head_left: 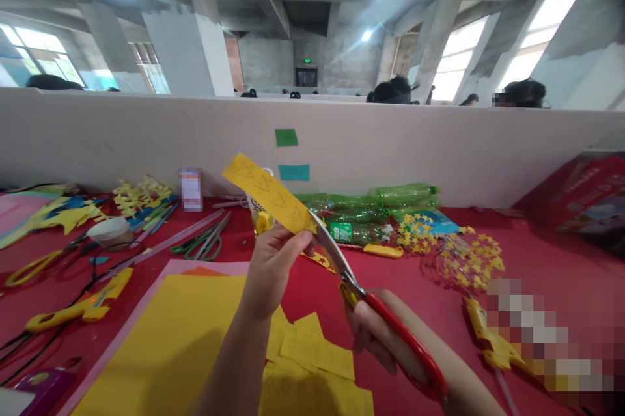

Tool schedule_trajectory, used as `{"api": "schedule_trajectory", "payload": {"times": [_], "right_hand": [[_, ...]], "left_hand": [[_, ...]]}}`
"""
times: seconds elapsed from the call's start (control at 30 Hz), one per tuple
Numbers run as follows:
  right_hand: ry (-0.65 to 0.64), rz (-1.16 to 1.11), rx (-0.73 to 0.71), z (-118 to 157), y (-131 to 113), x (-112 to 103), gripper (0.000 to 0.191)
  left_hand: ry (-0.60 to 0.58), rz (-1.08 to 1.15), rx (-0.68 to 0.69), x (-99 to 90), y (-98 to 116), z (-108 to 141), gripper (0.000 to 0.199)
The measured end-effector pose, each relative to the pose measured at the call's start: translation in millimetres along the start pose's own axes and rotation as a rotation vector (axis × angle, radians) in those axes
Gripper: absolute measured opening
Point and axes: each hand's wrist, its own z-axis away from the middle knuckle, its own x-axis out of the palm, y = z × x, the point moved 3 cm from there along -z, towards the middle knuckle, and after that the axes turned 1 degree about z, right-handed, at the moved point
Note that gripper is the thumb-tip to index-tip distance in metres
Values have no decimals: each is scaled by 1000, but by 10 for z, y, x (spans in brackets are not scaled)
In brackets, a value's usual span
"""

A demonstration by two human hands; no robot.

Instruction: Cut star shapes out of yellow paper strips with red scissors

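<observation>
Between the thumb and fingers of my left hand [276, 263] is a yellow paper strip [268, 193] with several stars drawn on it in outline. My right hand [374, 325] grips a pair of scissors [400, 336] with red handles. The scissor blades meet the strip's lower right end, close to my left thumb. Below my hands lie loose yellow paper pieces [317, 344] and a large yellow sheet [195, 318] on top of pink paper. Another yellow strip with star-shaped holes [319, 262] lies partly hidden behind my left hand.
Green plastic bottles [361, 211] lie along the white partition [146, 136]. Yellow star bunches [471, 256] and a yellow cutter [383, 251] sit at right. Glue guns [83, 308] [488, 334] flank the workspace, the left one with a cord. Green scissors [205, 243] lie at left.
</observation>
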Motion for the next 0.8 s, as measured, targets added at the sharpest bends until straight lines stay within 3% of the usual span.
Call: {"api": "schedule_trajectory", "payload": {"times": [0.3, 0.6, 0.8], "right_hand": [[41, 1, -55, 8, -123, 23, 62], [33, 31, 7, -20, -72, -7, 61], [-18, -13, -58, -48, -39, -37, 61]], "left_hand": [[9, 1, -5, 1, 12, 1, 25], [-32, 11, -3, -20, 37, 5, 25], [11, 43, 12, -36, 65, -5, 23]]}}
